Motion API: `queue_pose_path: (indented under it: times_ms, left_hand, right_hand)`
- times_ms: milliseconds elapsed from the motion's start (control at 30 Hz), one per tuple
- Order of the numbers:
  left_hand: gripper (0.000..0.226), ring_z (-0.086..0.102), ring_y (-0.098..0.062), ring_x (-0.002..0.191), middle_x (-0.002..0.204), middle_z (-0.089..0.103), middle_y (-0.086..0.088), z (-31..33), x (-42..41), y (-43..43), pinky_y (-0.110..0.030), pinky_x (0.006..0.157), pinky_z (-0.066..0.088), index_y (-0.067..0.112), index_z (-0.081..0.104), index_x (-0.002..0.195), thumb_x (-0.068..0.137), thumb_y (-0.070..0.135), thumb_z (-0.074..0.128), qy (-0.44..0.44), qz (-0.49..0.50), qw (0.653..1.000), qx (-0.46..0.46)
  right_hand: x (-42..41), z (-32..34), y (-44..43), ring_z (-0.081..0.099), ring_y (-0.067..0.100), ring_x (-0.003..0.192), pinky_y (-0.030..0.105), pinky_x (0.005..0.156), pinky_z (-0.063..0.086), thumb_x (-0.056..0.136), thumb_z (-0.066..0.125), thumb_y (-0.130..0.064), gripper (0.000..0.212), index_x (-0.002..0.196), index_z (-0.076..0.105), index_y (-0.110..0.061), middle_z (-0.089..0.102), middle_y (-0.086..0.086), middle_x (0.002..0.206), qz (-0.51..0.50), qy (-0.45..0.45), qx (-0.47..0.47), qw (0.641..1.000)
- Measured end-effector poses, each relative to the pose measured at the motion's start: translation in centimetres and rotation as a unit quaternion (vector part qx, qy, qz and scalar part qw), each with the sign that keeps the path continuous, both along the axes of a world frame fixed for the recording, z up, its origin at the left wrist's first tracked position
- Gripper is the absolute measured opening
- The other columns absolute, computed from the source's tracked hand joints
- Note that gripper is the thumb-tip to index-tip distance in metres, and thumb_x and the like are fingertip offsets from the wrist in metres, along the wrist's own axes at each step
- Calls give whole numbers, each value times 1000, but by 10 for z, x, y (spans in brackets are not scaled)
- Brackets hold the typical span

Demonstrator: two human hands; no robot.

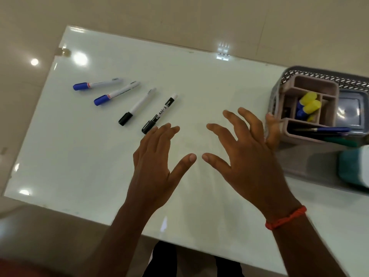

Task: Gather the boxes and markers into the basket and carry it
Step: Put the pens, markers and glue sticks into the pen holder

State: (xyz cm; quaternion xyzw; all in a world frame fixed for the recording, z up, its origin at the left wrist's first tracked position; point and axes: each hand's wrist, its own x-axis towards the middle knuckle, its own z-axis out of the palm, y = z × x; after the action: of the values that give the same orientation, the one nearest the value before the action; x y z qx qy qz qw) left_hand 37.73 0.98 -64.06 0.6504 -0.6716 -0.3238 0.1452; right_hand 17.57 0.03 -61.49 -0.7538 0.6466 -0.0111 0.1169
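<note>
White bench (99, 166) holds four markers (137, 106) near its far left corner; the basket (299, 158) sits at the right edge. Both hands, left hand (157, 164) and right hand (245, 156), hover spread wide, holding nothing. Markers look light, stiff and slippery; pinch each in the middle.

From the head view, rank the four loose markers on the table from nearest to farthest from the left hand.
Measured from the left hand:
1. Black-barrelled marker, just beyond the fingertips.
2. Black-capped white marker, next to its left.
3. Nearer blue-capped marker, further left.
4. Far blue-capped marker, leftmost and farthest back.
</note>
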Motion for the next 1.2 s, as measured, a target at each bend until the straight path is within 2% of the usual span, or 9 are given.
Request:
queue_pose_path:
  times_ms: [233, 367, 533, 733, 867, 1000, 1200]
  left_hand:
    - [69, 22, -8, 148, 157, 34, 15, 0, 37, -14, -47, 118, 26, 39, 36, 147, 89, 76, 38, -2, 24, 1000, 7]
    - [69, 25, -7, 146, 154, 38, 14, 3, 60, -20, -43, 116, 28, 35, 41, 145, 88, 75, 39, 1, 44, 999, 2]
    - [61, 28, -7, 145, 152, 40, 14, -2, 83, -28, -46, 114, 32, 38, 44, 141, 90, 70, 45, -1, 55, 998, -5]
    - [63, 30, -13, 145, 153, 42, 10, -11, 96, -39, -53, 114, 33, 35, 46, 141, 89, 70, 46, -7, 57, 998, 9]
    - [65, 29, -14, 145, 155, 39, 9, -23, 104, -46, -51, 114, 31, 36, 46, 141, 87, 72, 45, -26, 46, 998, 35]
    - [65, 27, -15, 146, 158, 36, 9, -33, 110, -57, -48, 114, 28, 36, 44, 143, 88, 69, 51, -47, 33, 997, 57]
    - [54, 33, -15, 142, 155, 39, 9, -48, 120, -70, -39, 111, 31, 34, 46, 143, 93, 46, 63, -84, 19, 996, 34]
  right_hand:
    - [44, -4, -19, 28, 28, 147, 59, 118, 8, 89, 46, -61, 59, 141, 47, -34, 45, 5, 151, 20, -27, -2, 999]
    - [61, -6, -27, 29, 27, 147, 58, 119, 10, 89, 48, -59, 58, 141, 47, -32, 45, 5, 150, 29, -43, -4, 999]
    - [78, -14, -35, 29, 27, 146, 52, 118, 14, 90, 49, -56, 55, 138, 51, -30, 46, 6, 150, 34, -69, 6, 997]
    - [96, -27, -47, 28, 28, 145, 49, 113, 23, 91, 54, -53, 54, 139, 51, -29, 44, 7, 151, 33, -90, 13, 995]
    - [111, -40, -53, 29, 29, 145, 47, 110, 29, 92, 60, -48, 51, 138, 52, -28, 44, 9, 150, 42, -98, 23, 994]
    - [125, -56, -59, 28, 26, 145, 45, 107, 35, 92, 64, -38, 47, 137, 53, -29, 42, 6, 151, 49, -99, 40, 993]
    - [135, -84, -72, 30, 27, 145, 45, 100, 43, 92, 62, -8, 47, 136, 54, -25, 42, 5, 152, 64, -90, 41, 993]
